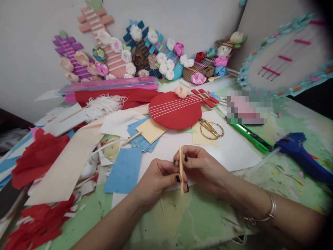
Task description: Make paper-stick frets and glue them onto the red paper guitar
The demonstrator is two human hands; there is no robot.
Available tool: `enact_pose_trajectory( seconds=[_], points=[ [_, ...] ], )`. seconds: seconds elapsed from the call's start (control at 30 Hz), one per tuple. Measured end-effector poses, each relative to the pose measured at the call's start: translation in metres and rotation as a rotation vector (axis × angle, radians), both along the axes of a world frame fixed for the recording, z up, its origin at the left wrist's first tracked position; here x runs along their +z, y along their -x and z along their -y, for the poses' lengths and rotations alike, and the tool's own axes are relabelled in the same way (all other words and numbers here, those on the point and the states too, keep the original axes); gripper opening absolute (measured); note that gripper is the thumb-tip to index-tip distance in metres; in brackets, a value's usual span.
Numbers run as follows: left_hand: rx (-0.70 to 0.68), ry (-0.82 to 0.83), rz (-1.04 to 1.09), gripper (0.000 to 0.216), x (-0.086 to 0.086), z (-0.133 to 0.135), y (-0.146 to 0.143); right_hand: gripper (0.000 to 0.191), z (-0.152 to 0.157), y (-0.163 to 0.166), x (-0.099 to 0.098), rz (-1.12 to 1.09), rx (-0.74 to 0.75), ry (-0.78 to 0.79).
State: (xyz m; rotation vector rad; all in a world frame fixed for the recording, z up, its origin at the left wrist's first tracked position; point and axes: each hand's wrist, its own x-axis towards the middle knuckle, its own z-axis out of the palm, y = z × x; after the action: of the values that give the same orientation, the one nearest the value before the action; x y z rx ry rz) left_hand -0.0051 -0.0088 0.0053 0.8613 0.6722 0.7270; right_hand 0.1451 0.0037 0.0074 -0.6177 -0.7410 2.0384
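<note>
A thin stack of folded pale yellow paper [181, 166] stands upright, seen edge-on. My left hand [160, 175] pinches its lower part between thumb and fingers. Higher up on the same paper, my right hand [200, 165] closes its thumb and fingertips. Just beyond them lie gold-handled scissors [212, 130] on a yellow sheet. Behind is a red lute-shaped craft [174, 111] with white strings and a peach flower. Left of my left hand is blue paper [123, 170]; more blue and yellow squares [151, 130] sit farther back with a wooden stick on them.
On the right are a green utility knife [252, 139] and a blue glue gun [299, 149]. Red crepe paper [37, 158], a peach strip [65, 163] and white string [106, 106] spread across the left. Decorated paper instruments [104, 52] lean on the back wall.
</note>
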Motion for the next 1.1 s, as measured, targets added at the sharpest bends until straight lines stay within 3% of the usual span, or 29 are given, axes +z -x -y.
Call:
enact_pose_trajectory(
  seconds=[0.33,0.63,1.1],
  points=[
    [-0.064,0.006,-0.026,0.013,0.005,0.002,-0.002,0.011,0.001,-0.002,-0.002,-0.098,0.094,-0.026],
    [-0.046,-0.074,-0.089,0.014,0.004,-0.001,0.001,0.011,-0.001,-0.002,-0.001,-0.024,-0.04,-0.01],
    [-0.085,-0.064,-0.12,0.013,0.006,-0.001,0.001,0.012,-0.002,-0.002,0.003,-0.036,-0.108,0.001]
  ],
)
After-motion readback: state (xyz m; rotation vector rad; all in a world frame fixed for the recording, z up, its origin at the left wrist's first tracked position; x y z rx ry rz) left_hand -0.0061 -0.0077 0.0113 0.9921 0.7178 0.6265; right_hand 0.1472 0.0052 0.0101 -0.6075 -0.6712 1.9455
